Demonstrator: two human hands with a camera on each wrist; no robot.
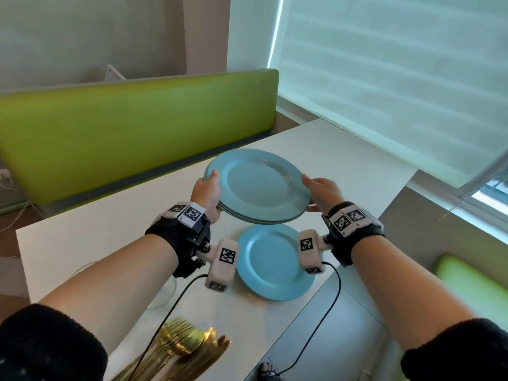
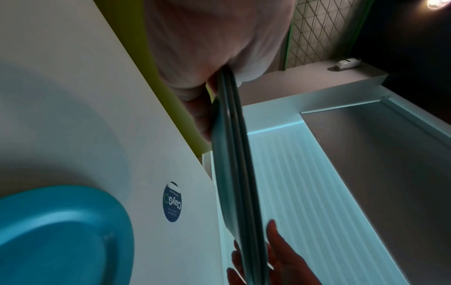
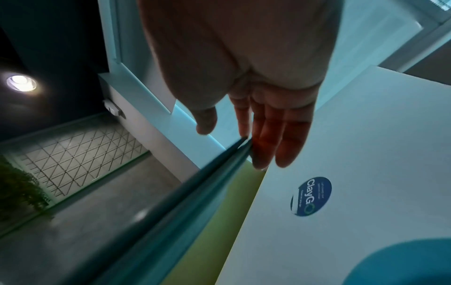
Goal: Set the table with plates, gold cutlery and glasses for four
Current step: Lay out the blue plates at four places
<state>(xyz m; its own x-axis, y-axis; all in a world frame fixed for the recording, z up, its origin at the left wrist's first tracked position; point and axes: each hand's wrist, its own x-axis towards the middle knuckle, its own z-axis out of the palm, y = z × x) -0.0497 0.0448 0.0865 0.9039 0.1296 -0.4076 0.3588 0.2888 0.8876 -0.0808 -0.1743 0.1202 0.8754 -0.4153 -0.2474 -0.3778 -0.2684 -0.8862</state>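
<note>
- Gripped at its left rim by the left hand [image 1: 206, 194], thumb on top and fingers underneath, a stack of blue plates [image 1: 258, 185] is held in the air above the white table [image 1: 90, 237]
- At the stack's right rim the right hand [image 1: 321, 194] is placed, fingers [image 3: 280, 138] nearly straight beneath the edge and the thumb raised clear of it
- One single blue plate [image 1: 275, 266] is seen lying flat on the table, directly below the stack
- Gold cutlery [image 1: 187, 350] is piled at the table's near edge
- A round blue sticker [image 3: 311, 196] is seen on the tabletop, near the lone plate
- A green bench [image 1: 132, 133] is set behind the table
</note>
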